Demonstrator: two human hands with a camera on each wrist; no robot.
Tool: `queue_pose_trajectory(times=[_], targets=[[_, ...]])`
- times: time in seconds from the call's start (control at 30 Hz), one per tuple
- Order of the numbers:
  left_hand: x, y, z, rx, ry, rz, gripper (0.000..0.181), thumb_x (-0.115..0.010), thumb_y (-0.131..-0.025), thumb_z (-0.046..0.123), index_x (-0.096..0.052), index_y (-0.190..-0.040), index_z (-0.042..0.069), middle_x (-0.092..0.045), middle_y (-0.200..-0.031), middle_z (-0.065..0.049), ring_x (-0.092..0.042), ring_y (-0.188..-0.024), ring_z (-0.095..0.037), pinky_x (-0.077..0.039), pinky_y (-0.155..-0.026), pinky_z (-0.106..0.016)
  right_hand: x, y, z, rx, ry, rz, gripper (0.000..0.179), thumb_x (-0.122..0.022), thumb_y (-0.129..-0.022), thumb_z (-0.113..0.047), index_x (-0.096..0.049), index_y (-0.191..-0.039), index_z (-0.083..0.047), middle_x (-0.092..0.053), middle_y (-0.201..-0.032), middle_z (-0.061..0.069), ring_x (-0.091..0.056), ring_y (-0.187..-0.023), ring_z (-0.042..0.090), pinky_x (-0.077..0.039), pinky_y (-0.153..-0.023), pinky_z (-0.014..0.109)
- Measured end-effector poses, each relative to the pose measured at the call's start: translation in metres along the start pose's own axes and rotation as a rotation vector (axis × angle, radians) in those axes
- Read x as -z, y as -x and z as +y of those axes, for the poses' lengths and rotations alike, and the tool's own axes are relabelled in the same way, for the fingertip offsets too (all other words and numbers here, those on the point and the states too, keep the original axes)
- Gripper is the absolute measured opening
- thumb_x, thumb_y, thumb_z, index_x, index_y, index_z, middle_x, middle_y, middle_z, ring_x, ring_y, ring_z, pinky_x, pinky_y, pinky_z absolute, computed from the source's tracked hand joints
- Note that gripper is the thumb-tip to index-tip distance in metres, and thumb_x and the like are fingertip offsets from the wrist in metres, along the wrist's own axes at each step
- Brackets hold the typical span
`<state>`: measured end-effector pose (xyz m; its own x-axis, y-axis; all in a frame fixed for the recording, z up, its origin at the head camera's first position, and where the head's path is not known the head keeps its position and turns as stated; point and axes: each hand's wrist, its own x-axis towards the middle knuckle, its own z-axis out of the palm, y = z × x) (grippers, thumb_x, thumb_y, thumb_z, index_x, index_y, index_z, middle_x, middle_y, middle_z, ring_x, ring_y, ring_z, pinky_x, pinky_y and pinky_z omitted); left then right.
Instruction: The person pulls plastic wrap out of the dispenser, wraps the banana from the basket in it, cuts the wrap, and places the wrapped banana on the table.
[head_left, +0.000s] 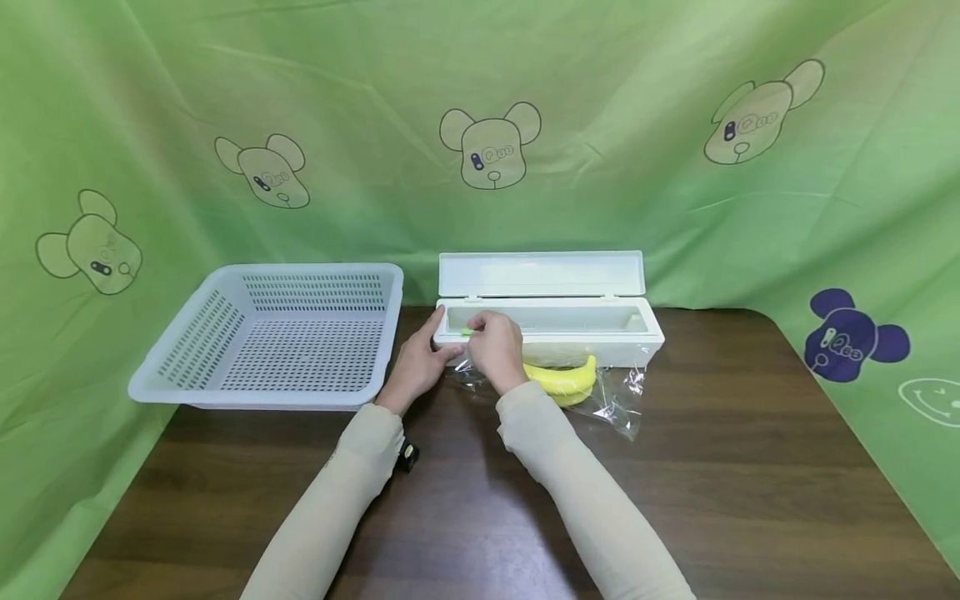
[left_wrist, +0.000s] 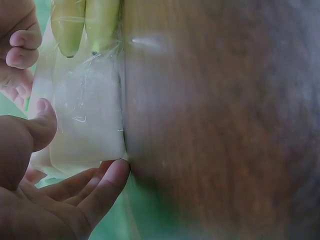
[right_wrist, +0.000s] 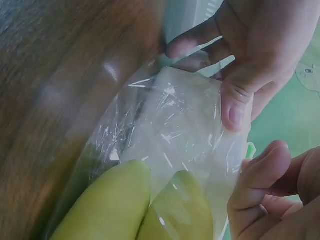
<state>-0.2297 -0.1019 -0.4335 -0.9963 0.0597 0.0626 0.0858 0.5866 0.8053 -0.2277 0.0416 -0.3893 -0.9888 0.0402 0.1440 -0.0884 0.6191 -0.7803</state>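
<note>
A long white cling film dispenser (head_left: 652, 340) sits on the table with its lid (head_left: 540, 273) raised at the back. Clear film (head_left: 618, 404) hangs down its front and spreads over the bananas (head_left: 564, 382) lying before it. My left hand (head_left: 418, 367) holds the dispenser's left end, thumb on the front edge and fingers along the end wall. At the dispenser's front rim, near that end, my right hand (head_left: 497, 346) pinches a small bright green piece (head_left: 467, 332). Most of this piece is hidden by the fingers; a green loop (right_wrist: 251, 149) shows in the right wrist view.
Left of the dispenser stands a white slotted plastic basket (head_left: 262, 400), close to my left forearm. A green printed curtain (head_left: 570, 200) hangs behind and at both sides of the brown wooden table (head_left: 750, 467). A small black object (head_left: 407, 457) shows beside my left wrist.
</note>
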Motion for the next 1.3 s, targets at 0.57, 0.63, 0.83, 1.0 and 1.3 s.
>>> queue_pose_trajectory(times=[0.57,0.63,0.83,1.0,1.3], targets=[[0.001,0.005,-0.001,0.007,-0.013,-0.007,0.079,-0.073,-0.095,0.03,-0.03,-0.16,0.023,-0.044,-0.153,-0.015,-0.046,-0.135,-0.032,-0.039,-0.107,-0.047,0.003,0.0,0.008,-0.202,-0.337,-0.143,0.021,-0.06,-0.093,0.009,-0.069,-0.111,0.005,-0.064,-0.112,0.031,-0.066,-0.048,0.02,-0.058,-0.052,0.033],[0.001,0.005,0.0,0.001,-0.013,-0.006,0.079,-0.073,-0.095,0.03,-0.03,-0.16,0.022,-0.044,-0.154,-0.015,-0.046,-0.136,-0.032,-0.038,-0.108,-0.048,0.003,0.0,0.009,-0.203,-0.362,-0.151,0.02,-0.062,-0.092,0.008,-0.07,-0.11,0.005,-0.065,-0.11,0.031,-0.065,-0.047,0.019,-0.058,-0.051,0.032],[0.001,0.004,0.001,-0.011,-0.012,-0.012,0.079,-0.072,-0.095,0.032,-0.03,-0.16,0.023,-0.041,-0.156,-0.013,-0.041,-0.139,-0.032,-0.035,-0.111,-0.048,0.003,-0.002,0.011,-0.186,-0.366,-0.183,0.02,-0.066,-0.094,0.003,-0.07,-0.113,0.004,-0.07,-0.087,0.023,-0.064,-0.046,0.016,-0.057,-0.049,0.031],[0.001,0.003,0.002,-0.011,-0.011,-0.009,0.078,-0.072,-0.095,0.03,-0.03,-0.16,0.023,-0.042,-0.155,-0.014,-0.042,-0.139,-0.032,-0.035,-0.111,-0.048,0.004,-0.003,0.01,-0.172,-0.36,-0.213,0.024,-0.067,-0.094,0.0,-0.07,-0.118,0.002,-0.071,-0.085,0.019,-0.065,-0.048,0.018,-0.057,-0.05,0.033],[0.001,0.004,0.003,-0.009,-0.016,-0.006,0.079,-0.072,-0.095,0.03,-0.029,-0.161,0.023,-0.041,-0.155,-0.014,-0.044,-0.137,-0.033,-0.037,-0.109,-0.048,0.011,-0.001,0.007,-0.159,-0.273,-0.193,0.012,-0.064,-0.096,0.003,-0.068,-0.108,0.001,-0.068,-0.085,0.022,-0.067,-0.051,0.022,-0.057,-0.05,0.032]])
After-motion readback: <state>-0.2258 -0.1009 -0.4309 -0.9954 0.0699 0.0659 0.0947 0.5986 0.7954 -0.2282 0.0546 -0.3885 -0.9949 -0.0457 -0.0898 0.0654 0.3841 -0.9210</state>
